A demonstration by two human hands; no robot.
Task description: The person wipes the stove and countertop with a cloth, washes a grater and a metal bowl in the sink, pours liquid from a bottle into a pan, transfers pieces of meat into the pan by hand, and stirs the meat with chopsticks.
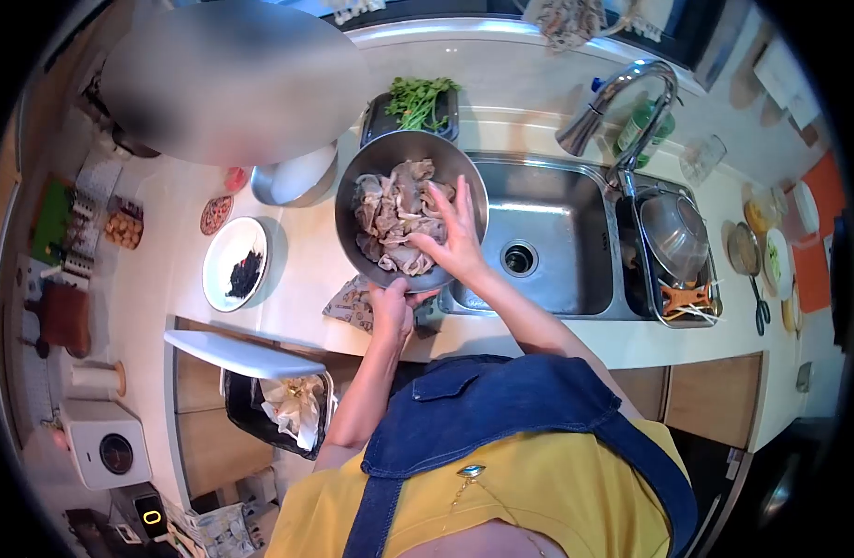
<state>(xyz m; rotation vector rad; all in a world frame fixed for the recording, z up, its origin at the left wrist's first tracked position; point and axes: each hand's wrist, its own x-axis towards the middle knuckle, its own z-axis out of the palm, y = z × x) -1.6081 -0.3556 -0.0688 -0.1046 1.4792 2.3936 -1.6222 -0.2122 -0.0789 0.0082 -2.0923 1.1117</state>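
Observation:
A large metal bowl, tilted toward me, holds a heap of greyish-pink pieces that look like sliced meat. My left hand grips the bowl by its near rim, the fingers partly hidden beneath it. Over the bowl's right side reaches my right hand, fingers spread and lying on the meat, nothing grasped in them. The bowl is at the left edge of the sink. Below it on the counter's edge lies a patterned cloth or packet, partly covered.
Green herbs lie in a dark tray behind the bowl. A white plate with dark strips and a metal pot stand left. An open-lidded bin is below. The faucet and a rack with a clear bowl are right.

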